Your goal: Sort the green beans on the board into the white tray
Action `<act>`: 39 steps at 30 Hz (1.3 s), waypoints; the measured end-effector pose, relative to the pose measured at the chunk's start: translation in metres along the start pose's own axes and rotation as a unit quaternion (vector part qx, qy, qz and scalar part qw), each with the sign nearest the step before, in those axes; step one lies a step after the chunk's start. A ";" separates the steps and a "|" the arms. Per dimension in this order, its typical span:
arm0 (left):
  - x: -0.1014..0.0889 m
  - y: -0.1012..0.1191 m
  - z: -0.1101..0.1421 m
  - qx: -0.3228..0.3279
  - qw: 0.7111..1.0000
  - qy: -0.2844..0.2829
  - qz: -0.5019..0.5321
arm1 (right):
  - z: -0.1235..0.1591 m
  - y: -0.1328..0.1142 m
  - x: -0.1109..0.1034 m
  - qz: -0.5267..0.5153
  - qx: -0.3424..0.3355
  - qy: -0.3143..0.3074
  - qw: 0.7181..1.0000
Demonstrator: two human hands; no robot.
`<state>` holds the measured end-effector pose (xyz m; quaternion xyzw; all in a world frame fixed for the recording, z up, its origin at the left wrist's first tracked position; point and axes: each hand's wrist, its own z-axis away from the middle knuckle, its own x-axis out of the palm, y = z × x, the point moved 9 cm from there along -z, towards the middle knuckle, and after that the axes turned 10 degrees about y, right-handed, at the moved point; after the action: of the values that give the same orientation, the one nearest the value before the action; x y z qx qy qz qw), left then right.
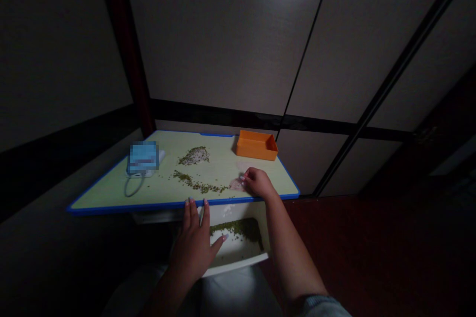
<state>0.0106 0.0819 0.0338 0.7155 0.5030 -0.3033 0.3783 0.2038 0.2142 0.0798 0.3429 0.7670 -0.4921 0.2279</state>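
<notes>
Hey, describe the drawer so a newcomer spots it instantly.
Find the pale tabletop edged in blue. Under its near edge, partly hidden by the left hand, juts an open drawer. Unlike the orange box above, it is white, with green bits inside.

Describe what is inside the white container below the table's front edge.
Small green bits lie inside the white container, mostly toward its back and right. The left hand covers its left part, so anything there cannot be seen.
</notes>
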 end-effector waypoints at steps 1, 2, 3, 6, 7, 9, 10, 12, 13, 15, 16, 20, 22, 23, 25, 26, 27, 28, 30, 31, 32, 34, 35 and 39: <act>0.000 0.000 0.000 0.000 1.000 -0.001 0.000 | 0.000 0.001 -0.002 0.021 0.007 0.004 1.000; 0.000 0.000 0.000 0.000 1.000 -0.002 -0.001 | 0.000 0.002 -0.004 0.042 0.015 0.008 0.999; 0.000 0.000 0.000 -0.001 1.000 -0.004 -0.001 | -0.001 0.003 -0.007 0.062 0.025 0.012 0.998; 0.001 0.000 0.000 -0.007 1.000 -0.010 -0.004 | -0.001 0.007 -0.012 0.103 0.042 0.024 0.994; 0.001 0.000 0.000 -0.008 1.000 -0.011 -0.005 | -0.002 0.007 -0.012 0.109 0.043 0.028 0.993; 0.001 0.000 0.000 -0.007 1.000 -0.013 -0.007 | -0.002 0.008 -0.013 0.114 0.044 0.034 0.992; 0.001 0.000 0.000 -0.005 1.000 -0.012 -0.007 | -0.002 0.008 -0.013 0.112 0.046 0.035 0.992; 0.001 0.000 0.000 -0.002 1.000 -0.009 -0.004 | -0.002 0.007 -0.012 0.102 0.047 0.033 0.993; 0.002 0.000 0.000 -0.002 1.000 -0.008 -0.001 | -0.002 0.007 -0.012 0.096 0.046 0.031 0.994; 0.002 -0.001 0.001 -0.004 1.000 -0.004 0.002 | -0.001 0.004 -0.011 0.086 0.041 0.027 0.995; 0.003 -0.001 0.001 -0.003 1.000 -0.002 0.004 | -0.001 0.003 -0.011 0.083 0.039 0.026 0.995; 0.002 0.000 0.001 0.000 1.000 0.001 0.002 | -0.001 0.001 -0.013 0.070 0.038 0.027 0.996; 0.002 0.000 0.000 -0.003 1.000 -0.007 0.000 | 0.000 -0.001 -0.012 0.067 0.036 0.025 0.997; 0.002 0.000 0.000 -0.005 1.000 -0.013 -0.002 | 0.000 -0.002 -0.012 0.068 0.034 0.023 0.997; 0.001 0.001 -0.001 -0.007 1.000 -0.022 -0.004 | 0.000 -0.005 -0.010 0.080 0.029 0.022 0.996; 0.001 0.001 -0.001 -0.008 1.000 -0.025 -0.006 | 0.001 -0.007 -0.010 0.091 0.027 0.022 0.995; 0.001 0.001 -0.001 -0.009 1.000 -0.026 -0.007 | 0.001 -0.008 -0.009 0.104 0.026 0.022 0.994; 0.000 0.001 -0.001 -0.011 1.000 -0.026 -0.008 | 0.000 -0.009 -0.008 0.118 0.026 0.023 0.992; 0.000 0.001 -0.001 -0.015 1.000 -0.022 -0.013 | 0.000 -0.009 -0.007 0.143 0.032 0.025 0.989; -0.001 0.001 0.000 -0.016 1.000 -0.020 -0.015 | -0.001 -0.008 -0.008 0.153 0.037 0.029 0.987; -0.001 0.000 0.000 -0.018 0.999 -0.019 -0.018 | -0.002 -0.006 -0.008 0.162 0.044 0.035 0.985; 0.000 0.000 0.000 -0.020 0.999 -0.019 -0.022 | -0.004 0.000 -0.011 0.175 0.061 0.047 0.982; 0.000 -0.001 0.000 -0.020 0.999 -0.020 -0.024 | -0.005 0.003 -0.012 0.180 0.070 0.053 0.980; 0.001 -0.001 0.000 -0.014 0.999 -0.023 -0.031 | -0.006 0.013 -0.019 0.198 0.097 0.073 0.973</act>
<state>0.0101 0.0826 0.0323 0.6869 0.5200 -0.3241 0.3907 0.2263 0.2173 0.0874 0.5437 0.6470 -0.4829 0.2295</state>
